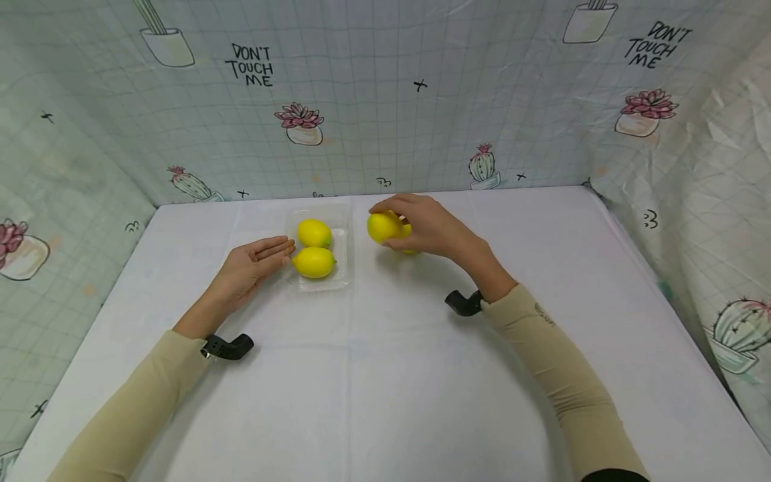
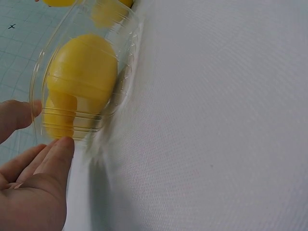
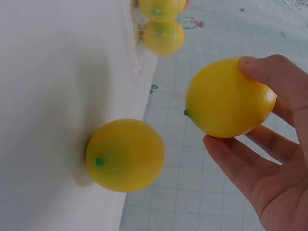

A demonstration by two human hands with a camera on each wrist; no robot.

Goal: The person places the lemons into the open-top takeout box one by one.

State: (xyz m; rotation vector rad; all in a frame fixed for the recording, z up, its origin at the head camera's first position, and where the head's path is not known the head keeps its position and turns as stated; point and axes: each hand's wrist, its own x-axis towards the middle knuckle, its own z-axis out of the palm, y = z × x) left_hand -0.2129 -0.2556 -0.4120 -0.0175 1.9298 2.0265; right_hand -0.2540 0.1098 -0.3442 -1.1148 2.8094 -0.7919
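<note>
A clear plastic tray (image 1: 343,246) on the white table holds two yellow lemons, one at the back (image 1: 314,232) and one in front (image 1: 313,262). My left hand (image 1: 280,249) lies palm-up with straight fingers touching the tray's left rim; the left wrist view shows the fingertips (image 2: 58,147) against the tray wall (image 2: 126,72) and a lemon (image 2: 84,72) inside. To the tray's right, my right hand (image 1: 399,227) grips a third lemon (image 1: 383,226) (image 3: 228,98) just above the table. A fourth lemon (image 3: 125,155) rests on the table under that hand, mostly hidden in the head view.
The white tablecloth (image 1: 385,375) is walled by a cactus-print curtain (image 1: 385,100) at the back and on both sides. Black wrist mounts (image 1: 227,347) (image 1: 462,302) sit at my sleeves.
</note>
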